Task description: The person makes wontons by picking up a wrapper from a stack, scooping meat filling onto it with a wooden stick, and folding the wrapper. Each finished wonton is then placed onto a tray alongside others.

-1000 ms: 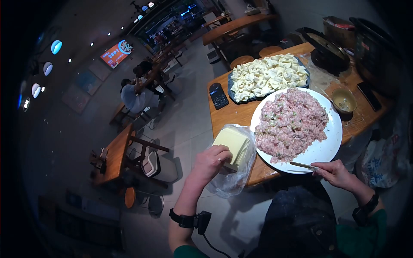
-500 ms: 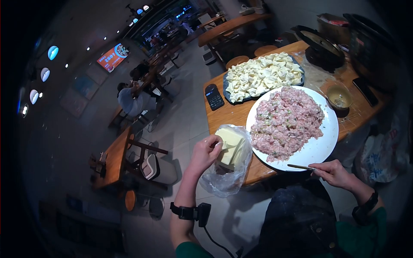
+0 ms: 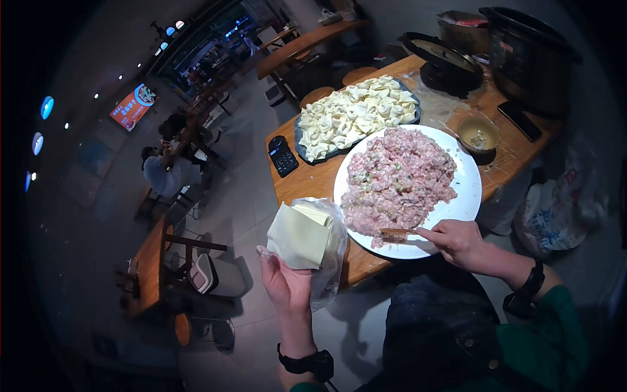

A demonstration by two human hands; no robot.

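Note:
On the fingers of my left hand (image 3: 284,282) lies a single pale wonton wrapper (image 3: 292,240), with the thumb up at its left side. Behind it, a stack of wrappers (image 3: 317,212) sits in a clear plastic bag (image 3: 334,255) at the table's edge. My right hand (image 3: 458,244) grips a thin flat stick (image 3: 398,231), its tip at the near edge of the minced meat filling (image 3: 398,176). This pink filling, flecked with green, is heaped on a large white plate (image 3: 462,196). Folded wontons (image 3: 359,114) fill a dark tray beyond the plate.
Left of the tray is a black keypad device (image 3: 282,157). A small bowl (image 3: 478,136) and a phone (image 3: 520,121) lie right of the plate. At the back stand a dark lidded pot (image 3: 447,55) and a large black cooker (image 3: 526,59). People sit at a far table.
My left hand has lifted a wrapper off the stack and turned palm up beneath it. My right hand has brought the stick from the plate's rim into the filling. The camera view has shifted.

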